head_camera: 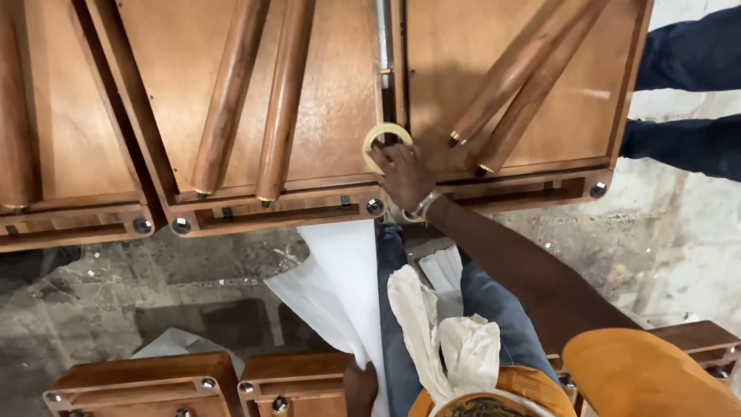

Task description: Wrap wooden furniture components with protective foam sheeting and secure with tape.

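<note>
head view: right hand point(403, 174) stretched forward, fingers closed on roll of tape point(384, 140), roll resting on upturned wooden table panel point(324, 93) at seam beside second panel point(463, 69). left hand point(360, 386) low at frame bottom, touching white cloth point(340, 286), grip impossible to tell. tapered wooden legs point(255, 100) lying on panels.

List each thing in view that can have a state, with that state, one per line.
right hand: stretched out, gripping the tape roll
tape roll: held on edge against the wooden panels
left hand: low at the frame edge, on the white sheet
white sheet: hanging, draped
wooden legs: folded flat on the panels
</note>
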